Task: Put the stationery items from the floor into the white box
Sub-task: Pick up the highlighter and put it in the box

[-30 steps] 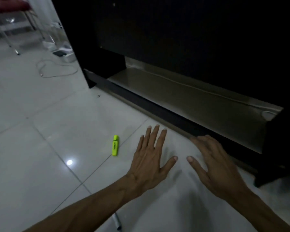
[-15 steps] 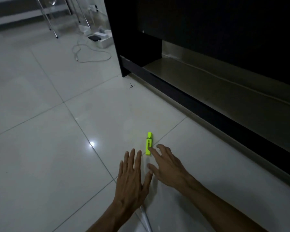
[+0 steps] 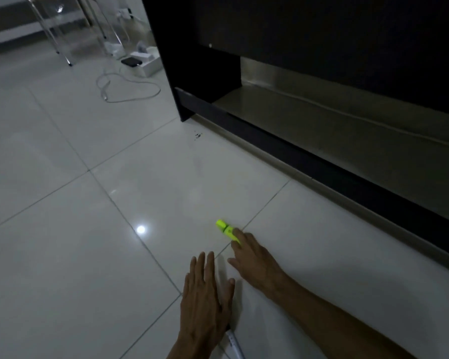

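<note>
The highlighter (image 3: 225, 229) lies on the floor (image 3: 88, 255), its near end touched by the right grip (image 3: 254, 257), fingers straight, not yet pinching. The left grip (image 3: 205, 304) lies flat and open, likely bracing the reach.

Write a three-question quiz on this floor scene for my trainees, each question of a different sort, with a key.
1. True or false: the left hand lies flat, fingers straight, on the floor.
2. What touches the yellow-green highlighter? A. a white cable; B. fingertips of the right hand; C. the dark cabinet.
3. Fill in: a white pen shows beside the ____ wrist.

Key: 1 true; 2 B; 3 left.
</note>
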